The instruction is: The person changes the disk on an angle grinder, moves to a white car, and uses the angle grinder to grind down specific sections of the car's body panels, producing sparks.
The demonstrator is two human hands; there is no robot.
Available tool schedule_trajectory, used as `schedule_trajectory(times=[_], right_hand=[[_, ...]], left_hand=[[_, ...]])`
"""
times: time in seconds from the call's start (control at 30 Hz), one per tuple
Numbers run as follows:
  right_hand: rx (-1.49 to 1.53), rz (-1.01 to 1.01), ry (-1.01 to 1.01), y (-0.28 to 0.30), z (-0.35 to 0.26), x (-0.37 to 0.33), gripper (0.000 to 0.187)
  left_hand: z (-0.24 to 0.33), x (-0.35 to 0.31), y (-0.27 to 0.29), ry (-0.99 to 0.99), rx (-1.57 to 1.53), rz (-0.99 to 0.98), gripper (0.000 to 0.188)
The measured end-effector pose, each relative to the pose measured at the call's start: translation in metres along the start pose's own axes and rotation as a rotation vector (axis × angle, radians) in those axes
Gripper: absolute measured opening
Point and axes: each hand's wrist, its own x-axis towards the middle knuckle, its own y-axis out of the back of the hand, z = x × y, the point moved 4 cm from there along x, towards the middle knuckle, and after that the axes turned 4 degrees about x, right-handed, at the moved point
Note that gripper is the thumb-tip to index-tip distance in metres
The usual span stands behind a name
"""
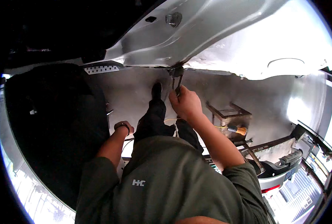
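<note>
My right hand (187, 103) is wrapped round the handles of a pliers-like tool (177, 83). Its dark head meets the lower edge of the silver car body panel (151, 46), where the metal looks dark and rough; the jaws are too dark to make out. Lower on the left, beside the dark open car door (54, 127), hangs my left hand (124, 124). A dark band circles that wrist. The left fingers are mostly hidden, so their grip cannot be made out.
On the right, a worn stool-like stand (229, 115) has an orange-and-black power tool (237, 129) with a yellow cord. Past it lies a removed car bumper (281, 168) with a red light. A perforated step plate (101, 70) runs along the sill. My shoe (156, 90) is on the grey floor.
</note>
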Motion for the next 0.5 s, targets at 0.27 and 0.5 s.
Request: schedule_trajectory(times=[0.27, 0.5], right_hand=[[0.028, -0.03, 0.006, -0.001, -0.006, 0.004, 0.035], [0.053, -0.033, 0.042, -0.001, 0.003, 0.005, 0.03]], left_hand=[[0.037, -0.005, 0.069, -0.068, -0.164, 0.149, 0.057], [0.022, 0.026, 0.069, -0.125, -0.214, 0.196, 0.058]])
